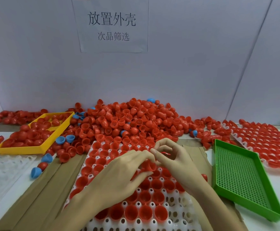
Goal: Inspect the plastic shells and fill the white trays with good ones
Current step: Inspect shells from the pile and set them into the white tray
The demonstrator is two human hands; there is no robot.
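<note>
A heap of red shells (132, 120) fills the back of the table against the wall, spilling to both sides. In front lies the white tray (177, 212), mostly filled, bare holes along its near edge. A green basket (246, 179) sits just right of it, a yellow basket (36, 130) holding shells farther left. Over the tray's middle, the left hand (124, 174) curls around a red shell (150, 165); the right hand (172, 155) pinches another small red piece (166, 153).
</note>
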